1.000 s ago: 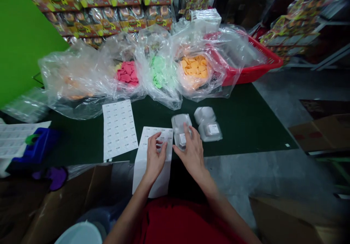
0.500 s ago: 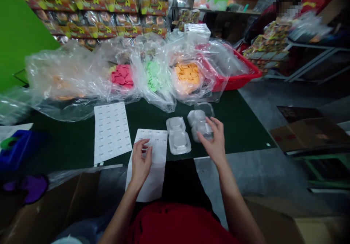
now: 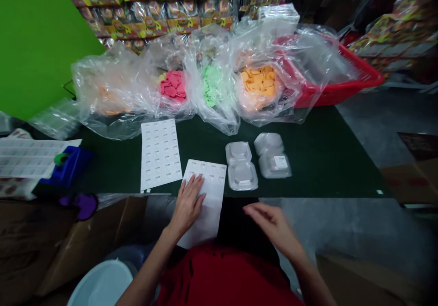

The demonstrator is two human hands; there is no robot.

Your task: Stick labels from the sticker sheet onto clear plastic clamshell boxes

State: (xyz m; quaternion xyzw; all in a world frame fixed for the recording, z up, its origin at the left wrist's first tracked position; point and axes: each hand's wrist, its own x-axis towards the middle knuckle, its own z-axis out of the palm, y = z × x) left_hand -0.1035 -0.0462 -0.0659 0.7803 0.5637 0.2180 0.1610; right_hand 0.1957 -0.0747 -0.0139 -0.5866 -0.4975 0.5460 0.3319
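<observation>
My left hand (image 3: 187, 204) lies flat, fingers stretched, on a white sticker sheet (image 3: 209, 192) that overhangs the near edge of the dark green table (image 3: 318, 160). My right hand (image 3: 270, 224) hovers below the table edge with its fingers loosely extended and nothing in it. Just beyond, an open clear plastic clamshell (image 3: 240, 172) lies on the table. To its right sits a closed clamshell with a small white label (image 3: 273, 160). A second, fuller sticker sheet (image 3: 160, 153) lies to the left.
Clear plastic bags along the back hold pink (image 3: 173, 86), green (image 3: 212, 83) and orange (image 3: 258, 81) pieces; a red basket (image 3: 345, 84) stands at back right. A blue object (image 3: 70, 166) and label sheets (image 3: 27, 157) sit left. Cardboard boxes (image 3: 68, 242) and a pale bucket (image 3: 101, 285) lie below.
My right hand left the closed clamshell and drew back below the table edge. My left hand went from pinching at the sticker sheet to lying flat on it. The camera shifted.
</observation>
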